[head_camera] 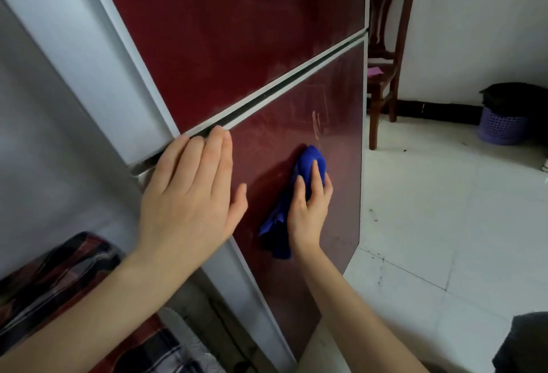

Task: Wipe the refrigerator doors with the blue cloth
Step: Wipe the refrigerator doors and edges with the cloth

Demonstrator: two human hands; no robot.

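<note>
A dark red glossy lower refrigerator door (335,209) meets the matching upper refrigerator door (237,31) at a grey-trimmed seam (267,96) that runs slantwise across the view. The left hand (189,191) lies flat on the lower door's top left corner, fingers straight and together, fingertips touching the top edge just under the seam; its grip is released. The right hand (308,209) presses a bunched blue cloth (310,159) against the middle of the lower door, its grip clenched round the fabric, with a loose tail hanging beside the wrist. Faint orange scribbles (316,123) sit just above the cloth. Bare red panel lies between the cloth and the door's right edge. Beyond that edge a white tiled floor (444,209) opens out, with a brown wooden chair (385,76) and a purple lattice basket (501,129) near the far wall. A plaid-covered object (59,277) sits low on the left.
</note>
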